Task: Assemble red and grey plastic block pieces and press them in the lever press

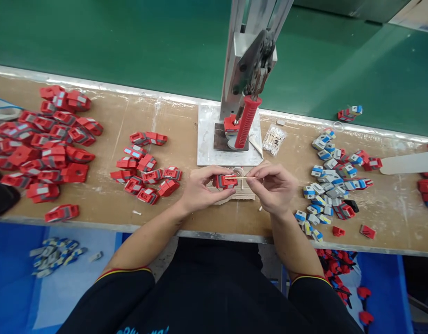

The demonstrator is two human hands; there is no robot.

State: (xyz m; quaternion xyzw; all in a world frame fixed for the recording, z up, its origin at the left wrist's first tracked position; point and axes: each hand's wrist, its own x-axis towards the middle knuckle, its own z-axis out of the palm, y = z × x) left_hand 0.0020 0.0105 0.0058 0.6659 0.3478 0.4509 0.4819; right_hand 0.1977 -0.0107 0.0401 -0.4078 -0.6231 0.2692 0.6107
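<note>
Brown worktop [179, 116] beside green surface [130, 51]; left hand [204, 189] grips red part [225, 181], right hand [273, 186] pinches cotton swab [242, 177].

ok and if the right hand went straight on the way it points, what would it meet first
Most likely the red part in the left hand: the thin stick pinched in the right hand points at it and seems to overlap it, though depth is unclear from this one view.

Toy parts [47, 148] (piled) left of the press [246, 93]
</note>
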